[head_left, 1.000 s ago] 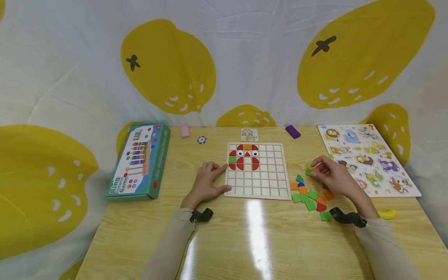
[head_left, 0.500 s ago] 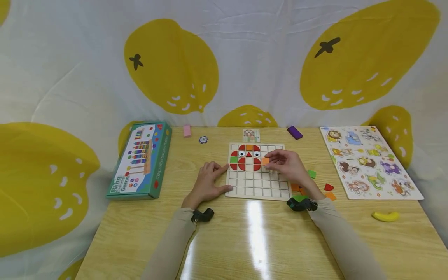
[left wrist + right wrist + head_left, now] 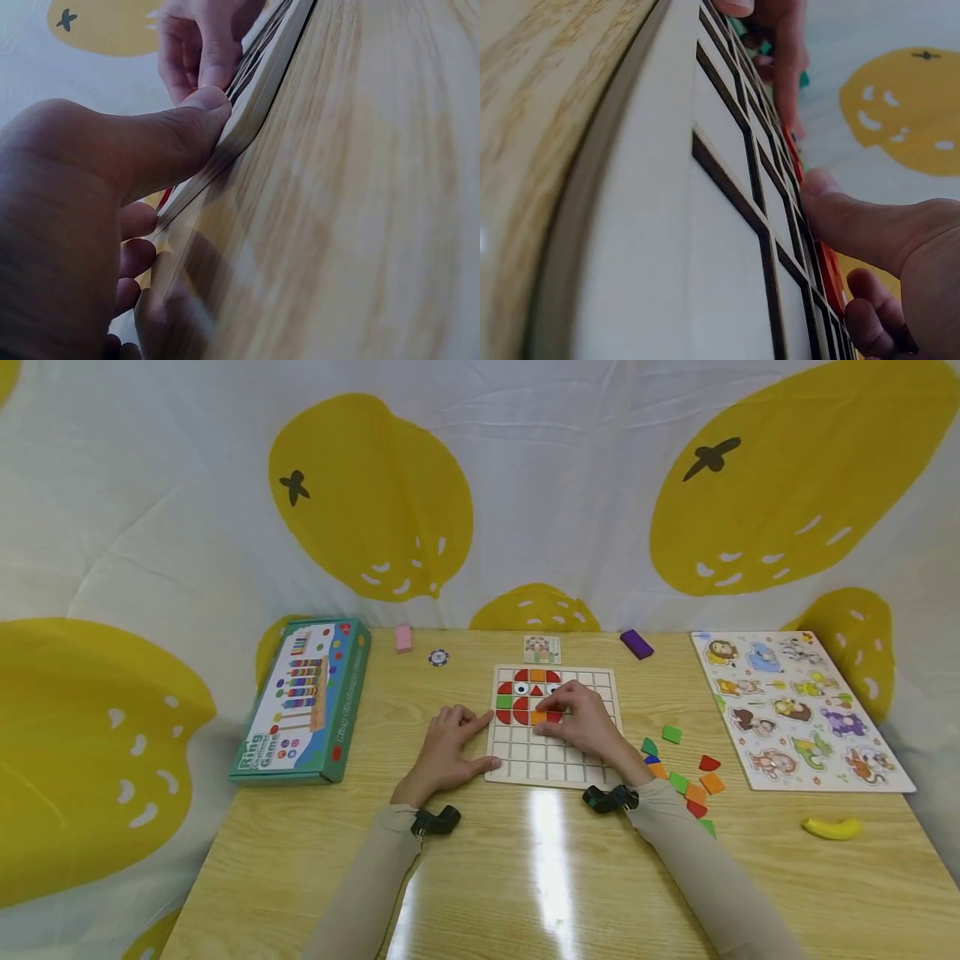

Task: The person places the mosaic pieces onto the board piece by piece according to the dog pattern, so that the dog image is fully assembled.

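Here's the right hand (image 3: pixel 587 720), thumb and fingers pinching an orange tile (image 3: pixel 538 717) between red pieces (image 3: pixel 521 717) on the board (image 3: pixel 556 753)! The left hand (image 3: pixel 444 752), thumb and forefinger wide apart, touches the board's left edge. Loose tiles (image 3: pixel 696 794) lie rightward.

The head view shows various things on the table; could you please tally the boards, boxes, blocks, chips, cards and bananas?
Boards: 2 (grid board, animal board)
Boxes: 1 (game box)
Blocks: 2 (pink block, purple block)
Chips: 1 (round chip)
Cards: 1 (picture card)
Bananas: 1 (yellow banana)
Total: 8
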Demonstrator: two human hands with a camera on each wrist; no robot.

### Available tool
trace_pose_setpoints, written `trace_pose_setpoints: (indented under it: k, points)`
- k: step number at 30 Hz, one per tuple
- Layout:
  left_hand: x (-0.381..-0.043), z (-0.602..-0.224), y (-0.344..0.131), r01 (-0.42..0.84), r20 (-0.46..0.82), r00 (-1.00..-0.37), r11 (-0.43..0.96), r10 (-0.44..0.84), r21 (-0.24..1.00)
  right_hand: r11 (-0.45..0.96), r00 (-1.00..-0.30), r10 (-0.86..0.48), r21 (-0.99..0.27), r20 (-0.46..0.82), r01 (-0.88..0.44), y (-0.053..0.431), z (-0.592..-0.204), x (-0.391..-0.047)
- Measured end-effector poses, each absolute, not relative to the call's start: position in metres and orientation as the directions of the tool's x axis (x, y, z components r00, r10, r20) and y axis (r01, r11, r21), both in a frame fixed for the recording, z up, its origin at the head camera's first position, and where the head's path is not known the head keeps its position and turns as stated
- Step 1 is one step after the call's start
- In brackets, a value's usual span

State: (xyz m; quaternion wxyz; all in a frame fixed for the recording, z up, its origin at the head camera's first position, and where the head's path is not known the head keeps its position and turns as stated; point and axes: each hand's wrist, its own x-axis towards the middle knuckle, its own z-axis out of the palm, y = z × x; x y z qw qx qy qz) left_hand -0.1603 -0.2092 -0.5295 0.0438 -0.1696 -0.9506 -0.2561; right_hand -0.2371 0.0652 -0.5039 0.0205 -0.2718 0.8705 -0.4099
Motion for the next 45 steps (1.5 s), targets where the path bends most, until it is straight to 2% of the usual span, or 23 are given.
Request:
trace_pose_setpoints:
  k: [16,22,28,32,38,45]
  points:
    - [-0.164,-0.526,-0.207,0.339,0.158,-0.941,0.807,0.3,0.484,0.515,-0.873,-0.446,-0.742,0.196,-0.429,0.071,-0.5,-0.238]
    - [-0.165,-0.527,-0.204,0.346,0.161,-0.938,0.805,0.307,0.482,0.577,-0.895,-0.406,-0.708,0.185,-0.407,0.122,-0.49,-0.238]
    - [-0.163,-0.527,-0.208,0.335,0.162,-0.942,0.814,0.294,0.474,0.721,-0.914,-0.387,-0.576,0.126,-0.385,0.194,-0.477,-0.232]
    - [-0.159,-0.526,-0.211,0.327,0.164,-0.945,0.818,0.282,0.474,0.805,-0.936,-0.347,-0.496,0.05,-0.325,0.226,-0.478,-0.225]
    - [-0.157,-0.527,-0.211,0.318,0.156,-0.948,0.821,0.277,0.475,0.818,-0.943,-0.331,-0.51,-0.036,-0.267,0.239,-0.48,-0.217]
    - [-0.157,-0.528,-0.207,0.328,0.158,-0.945,0.807,0.288,0.491,0.728,-0.933,-0.35,-0.602,0.087,-0.329,0.227,-0.48,-0.215]
